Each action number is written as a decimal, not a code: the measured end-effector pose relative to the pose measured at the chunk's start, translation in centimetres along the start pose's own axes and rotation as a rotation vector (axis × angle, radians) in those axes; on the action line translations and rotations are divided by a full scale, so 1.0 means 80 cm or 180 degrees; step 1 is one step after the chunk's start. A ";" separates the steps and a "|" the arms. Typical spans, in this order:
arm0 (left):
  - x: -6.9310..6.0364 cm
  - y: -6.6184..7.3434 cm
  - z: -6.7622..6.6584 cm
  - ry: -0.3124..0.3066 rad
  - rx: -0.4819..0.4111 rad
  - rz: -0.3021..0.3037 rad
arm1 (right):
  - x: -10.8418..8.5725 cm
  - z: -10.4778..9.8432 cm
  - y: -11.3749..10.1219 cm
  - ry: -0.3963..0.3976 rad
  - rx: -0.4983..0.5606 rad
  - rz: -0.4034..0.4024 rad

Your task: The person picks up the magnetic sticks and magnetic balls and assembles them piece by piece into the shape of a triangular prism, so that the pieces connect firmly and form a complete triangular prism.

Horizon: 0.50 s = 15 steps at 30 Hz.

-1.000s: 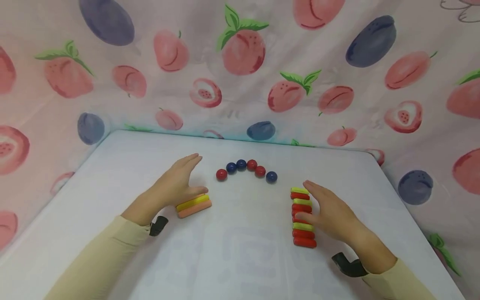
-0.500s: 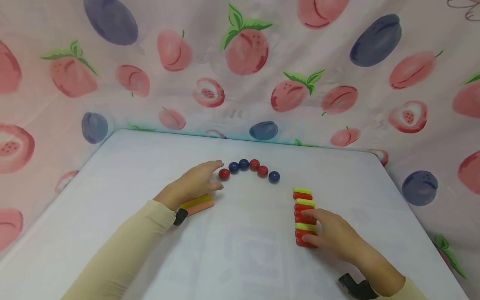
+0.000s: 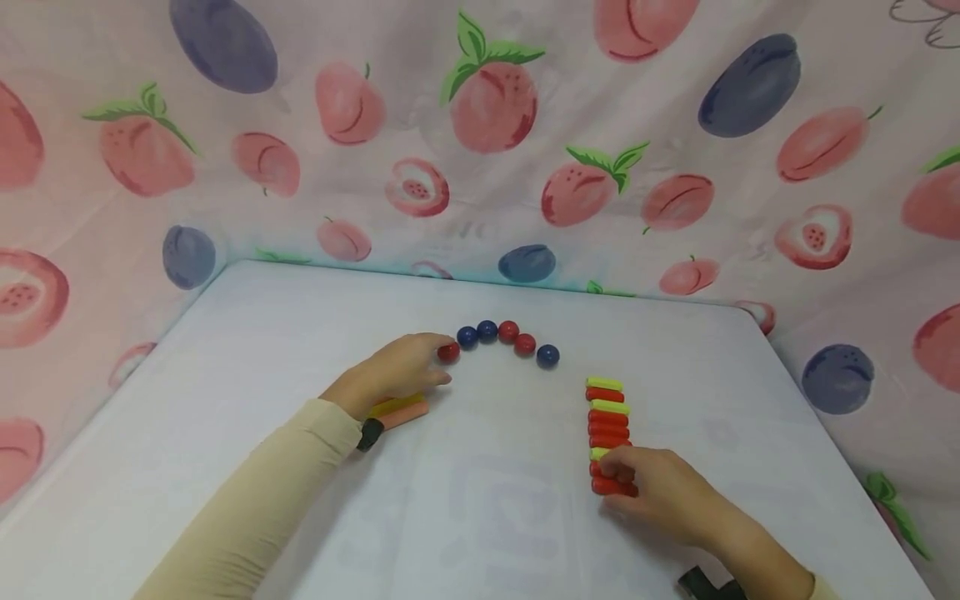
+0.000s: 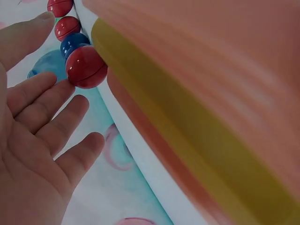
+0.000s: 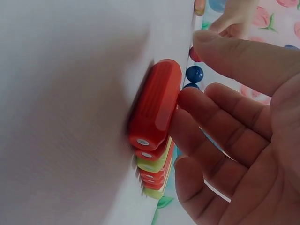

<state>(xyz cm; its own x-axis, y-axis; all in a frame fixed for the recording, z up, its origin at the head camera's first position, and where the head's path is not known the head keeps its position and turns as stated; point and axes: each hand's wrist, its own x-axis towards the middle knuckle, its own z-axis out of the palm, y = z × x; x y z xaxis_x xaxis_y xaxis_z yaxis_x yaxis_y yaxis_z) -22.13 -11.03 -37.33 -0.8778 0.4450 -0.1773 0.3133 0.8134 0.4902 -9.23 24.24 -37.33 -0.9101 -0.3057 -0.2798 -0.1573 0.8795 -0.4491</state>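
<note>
In the head view, my left hand (image 3: 401, 367) reaches to a glossy red ball (image 3: 448, 353) at the left end of an arc of red and blue balls. Its fingers lie along the ball's far left side and the thumb is apart; contact cannot be told. Under that wrist lie a yellow stick (image 3: 397, 405) and a peach stick (image 3: 407, 414), partly covered. My right hand (image 3: 667, 492) is at the near end of a column of short red and yellow sticks. Its fingertips are beside the nearest red stick (image 5: 157, 105), thumb held away.
A blue ball (image 3: 547, 357) ends the arc on the right, slightly apart from its neighbour. White cloth covers the table (image 3: 480, 500). Behind it hangs a fruit-print curtain (image 3: 480, 192). Dark straps (image 3: 371, 433) sit at the wrists.
My left hand has moved right and forward from beside the yellow and peach sticks to the red ball. My right hand has come nearer me along the column, its fingers bending more.
</note>
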 end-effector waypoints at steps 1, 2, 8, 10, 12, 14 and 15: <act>0.000 0.001 0.000 0.0011 -0.0001 0.0007 | 0.000 0.000 0.000 -0.0012 -0.0012 -0.0008; 0.000 0.001 0.000 0.0021 0.0003 0.0011 | 0.000 0.000 0.000 -0.0024 -0.0021 -0.0022; 0.002 0.007 -0.001 0.0207 0.0002 0.0028 | -0.001 0.002 -0.001 -0.0013 -0.0065 -0.0102; 0.003 0.009 0.000 0.0246 0.0004 0.0031 | -0.001 0.003 0.000 -0.0009 -0.0068 -0.0106; 0.003 0.010 0.000 0.0232 0.0022 0.0021 | 0.000 0.004 0.001 -0.0027 -0.0041 -0.0121; 0.004 0.011 0.001 0.0198 0.0044 0.0020 | 0.000 0.005 0.002 -0.0066 0.0015 -0.0154; 0.004 0.011 0.002 0.0183 0.0041 0.0020 | 0.000 0.006 0.003 -0.0085 0.0046 -0.0172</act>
<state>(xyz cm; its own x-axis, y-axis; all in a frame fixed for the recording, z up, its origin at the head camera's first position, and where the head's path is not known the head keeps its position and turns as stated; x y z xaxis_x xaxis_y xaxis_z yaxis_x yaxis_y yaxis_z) -22.10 -10.10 -37.05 -0.8950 0.4281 -0.1249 0.3231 0.8155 0.4801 -9.11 24.25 -37.81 -0.8898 -0.3623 -0.2774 -0.2002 0.8562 -0.4763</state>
